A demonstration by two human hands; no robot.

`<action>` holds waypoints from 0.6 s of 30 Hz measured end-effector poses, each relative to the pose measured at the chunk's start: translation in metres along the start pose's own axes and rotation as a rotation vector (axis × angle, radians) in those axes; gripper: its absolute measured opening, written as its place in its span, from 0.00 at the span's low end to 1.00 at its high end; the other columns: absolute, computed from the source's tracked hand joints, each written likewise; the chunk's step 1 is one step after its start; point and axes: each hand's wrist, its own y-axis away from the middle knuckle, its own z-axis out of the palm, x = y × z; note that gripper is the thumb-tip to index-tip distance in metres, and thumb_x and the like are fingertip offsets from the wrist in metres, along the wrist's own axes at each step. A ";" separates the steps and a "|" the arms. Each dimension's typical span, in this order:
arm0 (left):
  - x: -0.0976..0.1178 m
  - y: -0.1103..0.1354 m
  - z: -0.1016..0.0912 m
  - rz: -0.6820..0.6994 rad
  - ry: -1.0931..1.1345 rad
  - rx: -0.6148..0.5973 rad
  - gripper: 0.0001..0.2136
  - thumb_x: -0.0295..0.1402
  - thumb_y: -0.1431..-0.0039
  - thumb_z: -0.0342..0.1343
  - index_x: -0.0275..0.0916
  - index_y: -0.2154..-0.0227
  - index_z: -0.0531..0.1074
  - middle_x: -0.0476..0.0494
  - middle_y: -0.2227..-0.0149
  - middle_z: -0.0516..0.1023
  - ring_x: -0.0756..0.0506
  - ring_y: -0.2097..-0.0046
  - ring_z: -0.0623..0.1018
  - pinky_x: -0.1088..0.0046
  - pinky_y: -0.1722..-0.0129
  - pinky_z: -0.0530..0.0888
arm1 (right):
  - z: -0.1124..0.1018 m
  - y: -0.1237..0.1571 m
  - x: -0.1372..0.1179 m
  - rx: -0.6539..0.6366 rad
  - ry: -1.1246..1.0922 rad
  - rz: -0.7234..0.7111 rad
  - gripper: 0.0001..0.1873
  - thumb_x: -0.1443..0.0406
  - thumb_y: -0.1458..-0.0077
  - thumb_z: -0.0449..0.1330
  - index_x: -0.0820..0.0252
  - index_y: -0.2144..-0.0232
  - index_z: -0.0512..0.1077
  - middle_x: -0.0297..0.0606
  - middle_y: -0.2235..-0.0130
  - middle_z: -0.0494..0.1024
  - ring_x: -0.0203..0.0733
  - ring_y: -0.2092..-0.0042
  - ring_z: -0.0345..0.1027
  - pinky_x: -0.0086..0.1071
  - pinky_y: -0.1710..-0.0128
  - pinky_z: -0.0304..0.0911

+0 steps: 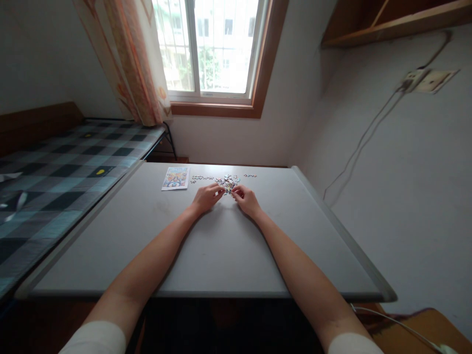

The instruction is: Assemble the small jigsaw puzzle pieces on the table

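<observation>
A small heap of jigsaw puzzle pieces (pixel 228 182) lies toward the far side of the grey table (pixel 221 246). From the left, my left hand (pixel 208 197) reaches to the heap's near edge, its thumb and fingers pinched together; whatever they grip is too small to make out. Opposite it, my right hand (pixel 246 199) is closed, with thumb and forefinger pinching what looks like a tiny jigsaw piece. The fingertips of both hands are close together but apart. Left of the heap, linked pieces (pixel 202 178) form a strip, and a shorter strip (pixel 250 175) lies to the right.
A colourful picture sheet (pixel 176 178) lies flat on the table's far left. A bed with a checked cover (pixel 92 157) stands along the left side. Behind the table are a window (pixel 224 49) and a curtain (pixel 129 64). A cable (pixel 363 137) hangs on the right wall.
</observation>
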 end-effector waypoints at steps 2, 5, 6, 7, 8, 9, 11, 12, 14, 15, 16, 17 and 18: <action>0.001 0.000 -0.001 -0.005 0.015 0.004 0.08 0.34 0.40 0.51 0.41 0.66 0.75 0.49 0.68 0.76 0.55 0.75 0.70 0.79 0.72 0.64 | 0.000 0.000 -0.001 0.000 0.001 -0.002 0.08 0.60 0.49 0.57 0.59 0.70 0.69 0.34 0.75 0.74 0.35 0.74 0.66 0.29 0.70 0.62; 0.002 0.001 -0.002 -0.001 0.043 0.001 0.08 0.35 0.42 0.52 0.41 0.65 0.75 0.50 0.69 0.75 0.55 0.76 0.69 0.79 0.73 0.65 | -0.001 0.001 -0.003 0.005 -0.003 -0.003 0.07 0.61 0.49 0.57 0.59 0.70 0.69 0.34 0.75 0.74 0.36 0.74 0.66 0.30 0.70 0.63; 0.003 0.001 -0.002 0.001 0.050 -0.002 0.08 0.36 0.43 0.53 0.41 0.65 0.75 0.51 0.70 0.75 0.55 0.76 0.69 0.79 0.73 0.65 | -0.001 0.001 -0.003 0.005 -0.002 -0.004 0.07 0.61 0.49 0.57 0.59 0.70 0.69 0.34 0.75 0.74 0.36 0.73 0.66 0.30 0.70 0.63; 0.003 0.001 -0.002 0.003 0.054 -0.006 0.08 0.37 0.43 0.53 0.41 0.65 0.75 0.51 0.70 0.75 0.55 0.76 0.69 0.79 0.73 0.65 | -0.001 0.001 -0.003 0.003 -0.002 -0.005 0.07 0.61 0.49 0.57 0.59 0.70 0.69 0.34 0.75 0.74 0.36 0.73 0.66 0.30 0.69 0.63; 0.002 0.001 -0.002 0.004 0.057 -0.008 0.08 0.38 0.43 0.53 0.41 0.66 0.75 0.51 0.71 0.75 0.55 0.76 0.69 0.79 0.73 0.65 | -0.001 0.001 -0.003 -0.001 -0.001 -0.006 0.07 0.61 0.49 0.57 0.59 0.70 0.69 0.34 0.75 0.74 0.36 0.74 0.66 0.30 0.69 0.63; 0.002 0.001 -0.002 0.003 0.057 -0.011 0.08 0.38 0.43 0.53 0.41 0.66 0.75 0.51 0.71 0.75 0.55 0.76 0.69 0.79 0.73 0.65 | -0.001 0.001 -0.003 -0.006 0.000 -0.008 0.07 0.61 0.49 0.57 0.59 0.70 0.70 0.34 0.75 0.74 0.35 0.74 0.66 0.30 0.69 0.63; 0.001 0.001 -0.002 0.001 0.055 -0.016 0.08 0.39 0.43 0.53 0.41 0.67 0.74 0.51 0.71 0.75 0.55 0.76 0.69 0.79 0.74 0.64 | 0.000 0.001 -0.003 -0.016 0.000 -0.012 0.07 0.61 0.49 0.57 0.59 0.70 0.70 0.34 0.75 0.74 0.35 0.73 0.66 0.30 0.69 0.63; 0.001 0.001 -0.002 0.000 0.053 -0.019 0.08 0.39 0.43 0.53 0.41 0.67 0.74 0.51 0.71 0.75 0.55 0.76 0.69 0.79 0.74 0.64 | 0.000 0.001 -0.002 -0.021 0.001 -0.014 0.07 0.61 0.49 0.57 0.59 0.70 0.70 0.34 0.75 0.74 0.35 0.73 0.67 0.29 0.69 0.63; 0.000 0.001 -0.001 -0.003 0.046 -0.026 0.09 0.39 0.42 0.53 0.41 0.67 0.74 0.51 0.71 0.75 0.55 0.76 0.69 0.79 0.73 0.64 | 0.000 0.001 -0.002 -0.029 0.007 -0.018 0.07 0.62 0.49 0.57 0.59 0.70 0.70 0.33 0.75 0.74 0.35 0.73 0.67 0.29 0.68 0.63; 0.000 0.001 -0.001 -0.004 0.042 -0.030 0.09 0.39 0.42 0.53 0.41 0.67 0.74 0.51 0.71 0.75 0.54 0.76 0.69 0.78 0.73 0.64 | -0.001 0.001 -0.002 -0.033 0.012 -0.021 0.07 0.62 0.50 0.56 0.59 0.70 0.70 0.33 0.75 0.74 0.35 0.73 0.67 0.29 0.69 0.63; 0.000 0.001 -0.001 -0.005 0.039 -0.035 0.09 0.39 0.42 0.53 0.41 0.67 0.74 0.51 0.71 0.75 0.54 0.75 0.69 0.78 0.73 0.64 | -0.001 0.001 -0.002 -0.036 0.019 -0.023 0.07 0.62 0.50 0.56 0.59 0.70 0.70 0.33 0.74 0.74 0.35 0.73 0.66 0.29 0.69 0.62; 0.000 0.001 -0.001 -0.006 0.035 -0.040 0.09 0.39 0.42 0.53 0.41 0.67 0.74 0.51 0.71 0.75 0.54 0.75 0.70 0.78 0.73 0.64 | -0.001 0.001 -0.002 -0.037 0.025 -0.025 0.07 0.62 0.50 0.56 0.59 0.69 0.70 0.33 0.74 0.74 0.35 0.73 0.66 0.28 0.69 0.62; 0.000 0.001 -0.001 -0.007 0.032 -0.046 0.09 0.39 0.42 0.53 0.41 0.67 0.74 0.51 0.71 0.75 0.54 0.75 0.70 0.78 0.73 0.64 | -0.001 0.001 -0.002 -0.038 0.032 -0.026 0.07 0.62 0.50 0.56 0.59 0.69 0.70 0.33 0.74 0.74 0.35 0.73 0.66 0.28 0.69 0.62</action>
